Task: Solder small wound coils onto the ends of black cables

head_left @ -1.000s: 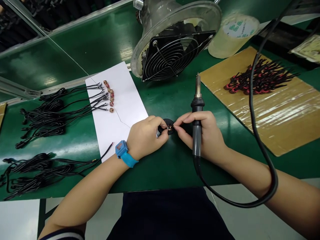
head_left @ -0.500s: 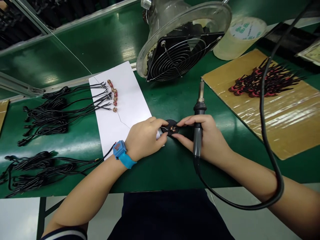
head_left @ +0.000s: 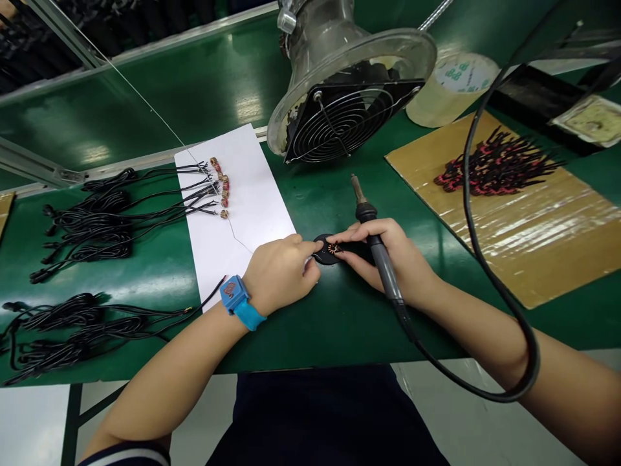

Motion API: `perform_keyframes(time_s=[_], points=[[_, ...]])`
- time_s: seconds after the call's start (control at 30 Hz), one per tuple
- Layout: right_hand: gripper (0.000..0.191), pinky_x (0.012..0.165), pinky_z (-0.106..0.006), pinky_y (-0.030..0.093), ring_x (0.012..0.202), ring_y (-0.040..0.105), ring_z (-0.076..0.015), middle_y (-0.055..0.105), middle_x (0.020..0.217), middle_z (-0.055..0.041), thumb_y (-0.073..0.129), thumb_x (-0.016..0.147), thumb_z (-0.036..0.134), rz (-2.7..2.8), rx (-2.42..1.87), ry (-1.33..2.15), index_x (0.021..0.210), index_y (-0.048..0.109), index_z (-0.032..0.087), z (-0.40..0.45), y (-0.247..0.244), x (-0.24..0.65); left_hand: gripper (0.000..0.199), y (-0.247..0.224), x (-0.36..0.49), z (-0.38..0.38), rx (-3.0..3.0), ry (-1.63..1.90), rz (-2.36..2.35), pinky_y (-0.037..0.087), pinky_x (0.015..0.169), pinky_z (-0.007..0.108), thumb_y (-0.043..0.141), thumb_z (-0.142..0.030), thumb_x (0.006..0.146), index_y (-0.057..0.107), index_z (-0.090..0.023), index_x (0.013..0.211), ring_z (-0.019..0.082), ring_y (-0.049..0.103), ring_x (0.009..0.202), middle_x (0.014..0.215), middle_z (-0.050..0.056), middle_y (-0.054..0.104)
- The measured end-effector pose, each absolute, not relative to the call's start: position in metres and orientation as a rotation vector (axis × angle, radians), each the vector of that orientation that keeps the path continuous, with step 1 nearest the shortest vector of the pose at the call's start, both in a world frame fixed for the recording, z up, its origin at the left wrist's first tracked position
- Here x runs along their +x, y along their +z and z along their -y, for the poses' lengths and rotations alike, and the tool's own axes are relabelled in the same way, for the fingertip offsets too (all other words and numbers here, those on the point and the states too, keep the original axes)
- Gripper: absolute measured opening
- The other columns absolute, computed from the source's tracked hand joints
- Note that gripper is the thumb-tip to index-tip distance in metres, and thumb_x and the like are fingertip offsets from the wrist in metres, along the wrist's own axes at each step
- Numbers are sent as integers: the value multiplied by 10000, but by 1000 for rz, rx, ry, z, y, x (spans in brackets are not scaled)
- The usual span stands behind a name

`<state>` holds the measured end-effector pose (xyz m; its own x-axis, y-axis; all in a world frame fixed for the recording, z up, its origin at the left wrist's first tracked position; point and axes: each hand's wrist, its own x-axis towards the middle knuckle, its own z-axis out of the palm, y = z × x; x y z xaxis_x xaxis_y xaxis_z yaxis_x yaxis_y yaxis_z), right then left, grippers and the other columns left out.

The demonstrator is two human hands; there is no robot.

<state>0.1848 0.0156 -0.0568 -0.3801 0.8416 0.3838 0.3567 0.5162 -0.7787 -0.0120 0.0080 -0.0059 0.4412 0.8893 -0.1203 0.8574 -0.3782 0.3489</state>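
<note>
My left hand [head_left: 283, 272], with a blue strap on its wrist, has its index finger on the left side of a black disc [head_left: 324, 251]; its other fingers are curled. Copper-coloured wire ends [head_left: 333, 248] show on the disc's right part. Thumb and fingertips of my right hand [head_left: 395, 259] pinch the disc's right edge. That same hand also carries a soldering iron [head_left: 383, 259], its metal tip pointing up and away. A thin wire [head_left: 233, 232] runs across the white paper [head_left: 262, 194] towards my left hand.
Black cable bundles [head_left: 97, 220] lie at left, several ending in small copper coils [head_left: 224, 194] on the paper. A fume extractor fan [head_left: 349, 120] hangs ahead. At right are a tape roll [head_left: 451, 90] and brown board [head_left: 533, 259] with red-black parts [head_left: 495, 165]. The iron's cord loops over my right forearm.
The soldering iron has tilted, its tip swinging left and nearer. My right hand has shifted slightly left with the disc. My left index finger now lies further over the disc.
</note>
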Motion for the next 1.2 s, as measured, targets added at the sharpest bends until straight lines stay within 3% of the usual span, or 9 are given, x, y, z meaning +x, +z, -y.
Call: perform_keyframes(time_s=[0.23,0.47,0.6,0.83,1.0,1.2], points=[[343,711,-334,532,785,638,-164,619,847,-6,697,751,195,1932,-1036,687,953,423,233,-17,-56,182,382,-6,-11,-8,2332,139,-1495,433,548,278,461,-213,796,663,-215,1120,187,621,703,832,51,661],[275,762,-340,533,866,647,-164,652,920,-27,628,803,188,1915,-987,773,963,407,225,-18,-55,184,321,0,-11,-13,2162,175,-1494,460,637,293,494,-220,811,675,-196,1075,180,606,739,884,50,660],[319,794,-375,523,911,637,-177,646,981,-45,643,782,203,1853,-973,678,960,382,240,-14,-51,184,276,6,-9,-21,2108,310,-1487,434,622,271,511,-205,850,650,-198,1088,144,560,668,780,22,625],[322,782,-415,484,822,620,-182,638,862,6,660,768,163,1842,-930,436,930,400,265,-9,-43,173,234,6,-9,-24,2245,370,-1413,408,600,256,553,-215,845,660,-227,1053,127,528,637,720,3,549],[293,754,-398,418,815,595,-205,647,818,16,648,769,157,1944,-1055,227,923,417,249,-8,-40,163,213,7,-15,-22,2164,429,-1546,415,604,255,542,-177,823,662,-194,997,127,515,618,667,-7,533],[209,725,-373,397,762,558,-197,631,792,10,570,777,102,1986,-1111,105,889,456,236,-6,-37,159,163,11,-18,-18,1939,387,-1605,375,538,243,544,-259,830,668,-186,905,121,467,540,545,-35,466]])
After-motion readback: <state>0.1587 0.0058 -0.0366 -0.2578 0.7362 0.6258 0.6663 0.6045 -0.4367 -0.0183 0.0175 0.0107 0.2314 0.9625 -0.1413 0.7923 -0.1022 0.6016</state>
